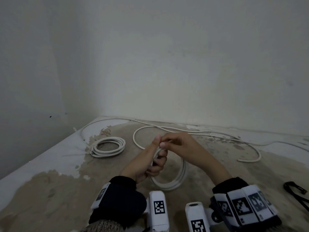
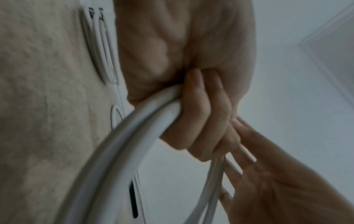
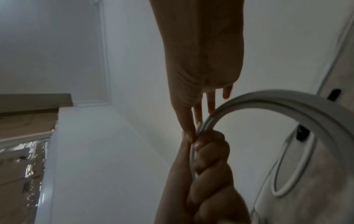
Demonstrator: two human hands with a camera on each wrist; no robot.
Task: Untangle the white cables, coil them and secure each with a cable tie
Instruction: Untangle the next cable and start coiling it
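A white cable coil (image 1: 173, 179) hangs over the table, and my left hand (image 1: 155, 159) grips its top with the fingers curled round the strands. In the left wrist view those fingers (image 2: 203, 121) wrap the cable coil (image 2: 114, 151). My right hand (image 1: 168, 142) sits just above the left and pinches the cable at the top of the bundle; its fingertips (image 3: 188, 133) meet on the strand above my left hand (image 3: 208, 174). A second white coil (image 1: 108, 147) lies flat at the left with a tie on it. A loose white cable (image 1: 200, 131) snakes along the back.
Thin white cable ties (image 1: 78, 133) lie at the table's left edge beside some tan bands (image 1: 106, 131). A black strap-like object (image 1: 296, 190) lies at the right edge. The worn table (image 1: 50, 190) meets walls at the back and left.
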